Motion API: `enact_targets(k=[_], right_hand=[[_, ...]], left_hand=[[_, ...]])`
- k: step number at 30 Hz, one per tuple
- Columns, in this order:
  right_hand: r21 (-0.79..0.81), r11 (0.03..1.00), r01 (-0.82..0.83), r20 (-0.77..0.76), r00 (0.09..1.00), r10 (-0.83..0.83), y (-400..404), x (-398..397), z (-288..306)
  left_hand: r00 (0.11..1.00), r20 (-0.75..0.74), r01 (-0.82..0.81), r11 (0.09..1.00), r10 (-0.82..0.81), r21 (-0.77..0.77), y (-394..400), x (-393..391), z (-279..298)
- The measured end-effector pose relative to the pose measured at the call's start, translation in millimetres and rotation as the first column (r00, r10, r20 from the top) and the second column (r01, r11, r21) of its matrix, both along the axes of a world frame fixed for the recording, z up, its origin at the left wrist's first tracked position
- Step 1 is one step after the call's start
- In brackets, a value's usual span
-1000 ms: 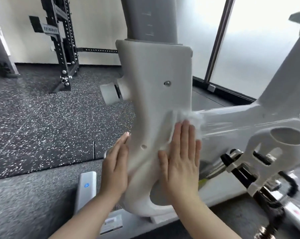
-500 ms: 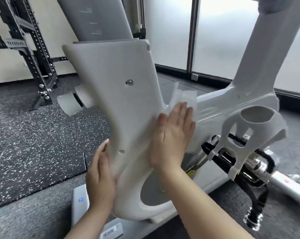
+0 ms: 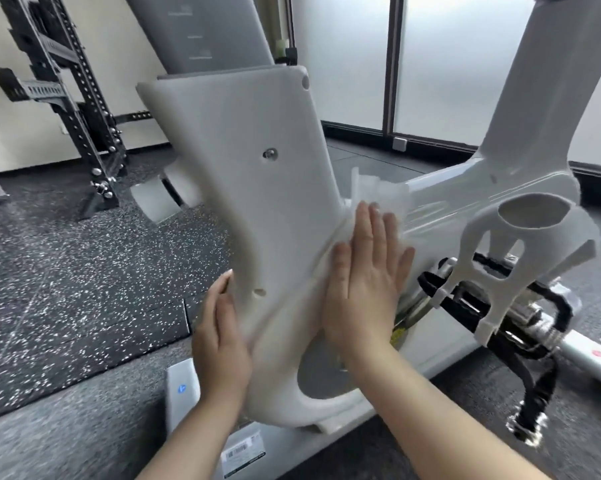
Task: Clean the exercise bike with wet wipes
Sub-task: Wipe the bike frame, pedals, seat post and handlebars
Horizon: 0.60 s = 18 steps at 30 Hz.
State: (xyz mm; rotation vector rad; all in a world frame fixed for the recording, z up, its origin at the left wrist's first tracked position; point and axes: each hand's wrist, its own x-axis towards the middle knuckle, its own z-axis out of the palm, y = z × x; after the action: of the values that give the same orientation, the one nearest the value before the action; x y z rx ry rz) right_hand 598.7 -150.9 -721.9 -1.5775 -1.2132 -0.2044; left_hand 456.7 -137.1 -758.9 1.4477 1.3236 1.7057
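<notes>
A white exercise bike (image 3: 243, 188) fills the middle of the view, its matte white housing rising to a grey seat post (image 3: 202, 32) with faint, unreadable marks. The glossy frame runs out rightward from the right fingertips to a white bottle holder (image 3: 531, 230), with a black pedal with strap (image 3: 534, 386) below it.

Beyond the left fingertips, a black squat rack (image 3: 74, 109) stands on speckled black rubber flooring (image 3: 67, 271). Frosted glass panels (image 3: 444, 64) lie past the right fingertips.

The right hand (image 3: 365, 275) lies flat against the housing where it meets the frame, fingers straight and close together, pressing a white wet wipe (image 3: 378, 195) to the surface. The wipe bunches up just above the fingertips and continues under the palm.

The left hand (image 3: 223, 337) rests with straight fingers on the housing's left edge, gripping nothing. A small round hole in the housing sits just right of its fingertips, and a silver bolt (image 3: 269, 154) higher up.

Below the left wrist, the bike's white base (image 3: 181, 393) carries a small blue round logo (image 3: 182, 388), its mark too small to make out. Nearer the forearm is a barcode sticker (image 3: 243, 453) with print too small to read.
</notes>
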Motion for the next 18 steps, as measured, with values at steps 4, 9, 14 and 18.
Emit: enact_targets(k=[4,9,14,18], right_hand=[[0.018,0.991,-0.132,0.251,0.96,0.123,-21.7,-46.8,-41.6],[0.028,0.944,-0.33,0.653,0.72,0.232,-27.7,-36.2,-110.9],[0.097,0.995,-0.024,0.118,0.993,0.012,-6.6,-20.4,-67.9],[0.124,0.991,0.056,-0.349,0.937,-0.01,-2.2,-55.8,-64.9]], left_hand=[[0.997,0.044,0.06,0.998,-0.06,-0.017,3.7,-4.0,-4.0],[0.984,0.016,0.179,0.983,-0.179,-0.049,1.6,-12.8,-5.1],[0.991,-0.019,0.134,0.99,-0.135,-0.036,-0.1,-10.3,0.5],[0.997,-0.054,0.048,0.999,-0.048,0.002,2.2,-7.9,-8.2]])
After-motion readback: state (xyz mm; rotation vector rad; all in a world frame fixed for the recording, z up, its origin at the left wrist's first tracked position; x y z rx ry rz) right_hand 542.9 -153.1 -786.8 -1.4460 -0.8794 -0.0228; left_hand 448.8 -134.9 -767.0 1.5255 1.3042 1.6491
